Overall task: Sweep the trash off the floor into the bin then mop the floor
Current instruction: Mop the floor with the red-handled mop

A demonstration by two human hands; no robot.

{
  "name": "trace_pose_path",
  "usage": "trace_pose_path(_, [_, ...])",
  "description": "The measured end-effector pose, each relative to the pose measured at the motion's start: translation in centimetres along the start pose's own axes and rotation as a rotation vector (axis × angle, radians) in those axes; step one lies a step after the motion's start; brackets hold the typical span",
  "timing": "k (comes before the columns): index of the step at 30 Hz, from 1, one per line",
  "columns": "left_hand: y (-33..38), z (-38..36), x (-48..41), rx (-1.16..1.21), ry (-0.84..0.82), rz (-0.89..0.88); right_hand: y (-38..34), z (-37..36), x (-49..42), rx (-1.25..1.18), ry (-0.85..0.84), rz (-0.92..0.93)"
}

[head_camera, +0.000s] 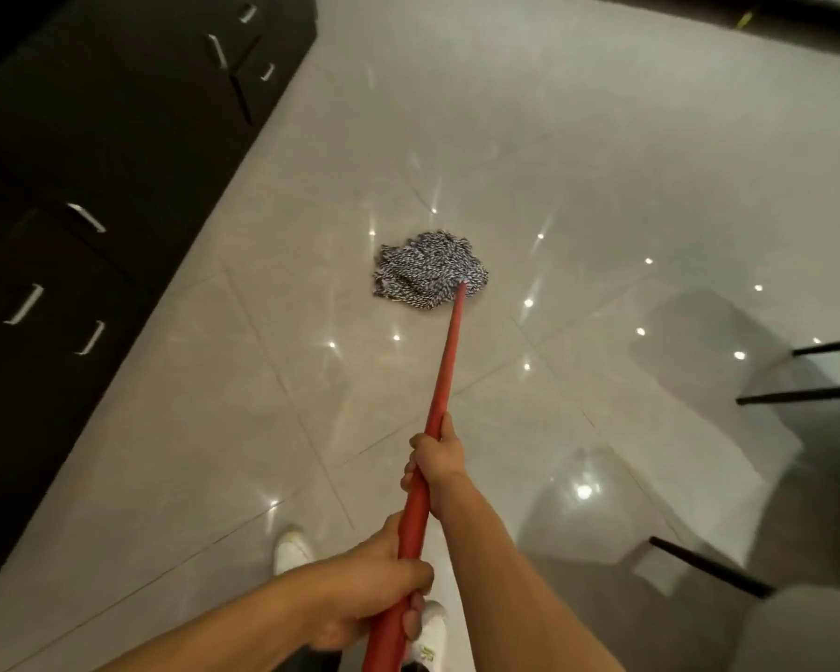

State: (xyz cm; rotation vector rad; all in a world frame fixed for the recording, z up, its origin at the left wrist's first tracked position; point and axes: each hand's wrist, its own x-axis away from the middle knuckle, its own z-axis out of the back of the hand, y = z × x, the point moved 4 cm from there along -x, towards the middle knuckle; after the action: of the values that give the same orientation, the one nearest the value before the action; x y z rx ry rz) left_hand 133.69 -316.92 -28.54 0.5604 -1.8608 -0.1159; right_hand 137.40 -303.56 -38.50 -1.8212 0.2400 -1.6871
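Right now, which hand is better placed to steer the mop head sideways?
Probably the right hand: it grips the red handle farther down, nearer the mop head; the left hand grips higher up.

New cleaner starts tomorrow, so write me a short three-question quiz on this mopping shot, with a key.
1. Multiple choice: which of the hands grips the red handle nearer the mop head? A) left B) right C) neither
2. True or false: the mop head is lifted in the air.
3. Fill in: the dark cabinets stand on the person's ___ side.

Key
1. B: the right hand is ahead, the left hand behind.
2. False: it lies on the floor.
3. left
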Motion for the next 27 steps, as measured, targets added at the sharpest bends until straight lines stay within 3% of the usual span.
trace_pose_path(6, [-1.3,-4.9,-3.2,-0.149,-0.131,0.165,4.1,10.0,0.2,-0.136,0.159,-0.035])
trace_pose_path(14, [-6.7,-8.2,-3.9,-0.273,-0.122,0.223,11.2,15.4,4.4,-0.278,0.330,-0.095])
trace_pose_path(22, [-9.3,-5.6,0.4,-0.096,0.019,0.019,11.0,11.3,6.9,-0.188,0.273,-0.061])
trace_pose_path(27, [-12.4,-0.6,5.2,0.051,0.152,-0.080,11.5,2.8,8.3,-0.020,0.167,-0.022])
